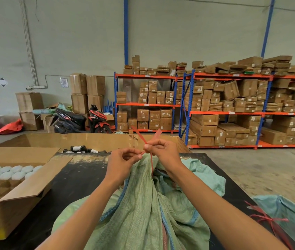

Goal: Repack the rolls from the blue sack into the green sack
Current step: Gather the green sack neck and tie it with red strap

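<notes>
A full green woven sack lies on the black table right in front of me, its mouth gathered upward. A red plastic string crosses above the gathered mouth. My left hand pinches one strand of it at the neck. My right hand pinches the string where its two ends cross. A pale blue sack with loose red string on it lies at the table's right edge. No rolls show inside either sack.
An open cardboard box with a honeycomb divider and several white rolls stands at the left. A large carton with dark rolls sits beyond the table. Shelves of boxes line the back right; a scooter is parked behind.
</notes>
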Tool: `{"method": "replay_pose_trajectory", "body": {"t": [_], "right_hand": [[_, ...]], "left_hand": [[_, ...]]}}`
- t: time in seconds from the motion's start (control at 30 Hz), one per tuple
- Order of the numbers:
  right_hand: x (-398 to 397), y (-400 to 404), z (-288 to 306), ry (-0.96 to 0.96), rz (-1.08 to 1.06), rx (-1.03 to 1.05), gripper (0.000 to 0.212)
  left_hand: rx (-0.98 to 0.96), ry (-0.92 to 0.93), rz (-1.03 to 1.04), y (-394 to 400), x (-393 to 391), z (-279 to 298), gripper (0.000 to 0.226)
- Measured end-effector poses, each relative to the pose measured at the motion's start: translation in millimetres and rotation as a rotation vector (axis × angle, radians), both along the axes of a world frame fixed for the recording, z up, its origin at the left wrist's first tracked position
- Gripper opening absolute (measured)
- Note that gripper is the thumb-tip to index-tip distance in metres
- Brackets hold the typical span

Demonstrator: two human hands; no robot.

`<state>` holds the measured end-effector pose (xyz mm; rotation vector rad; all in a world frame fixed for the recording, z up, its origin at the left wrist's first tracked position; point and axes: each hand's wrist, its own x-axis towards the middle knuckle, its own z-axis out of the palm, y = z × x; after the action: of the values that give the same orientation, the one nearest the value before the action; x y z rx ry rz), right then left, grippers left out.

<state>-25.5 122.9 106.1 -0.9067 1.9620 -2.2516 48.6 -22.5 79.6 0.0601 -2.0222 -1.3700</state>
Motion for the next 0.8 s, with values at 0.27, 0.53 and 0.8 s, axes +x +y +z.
{"method": "replay_pose_trajectory", "body": {"t": [0.27, 0.53, 0.8], "right_hand": [[-12, -4, 22, 0.398, -0.351, 0.682, 0.008], [-4, -5, 50, 0.337, -0.042, 1.218, 0.014], [-6, 6, 56, 0.179, 0.176, 1.04, 0.017]], "left_hand": [[-0.573, 0.149, 0.161, -17, 12, -18, 0.043], [-0.968, 0.207, 0.373, -18, 9, -19, 0.038], [-0.733, -0.093, 0.071, -19, 6, -18, 0.043]]}}
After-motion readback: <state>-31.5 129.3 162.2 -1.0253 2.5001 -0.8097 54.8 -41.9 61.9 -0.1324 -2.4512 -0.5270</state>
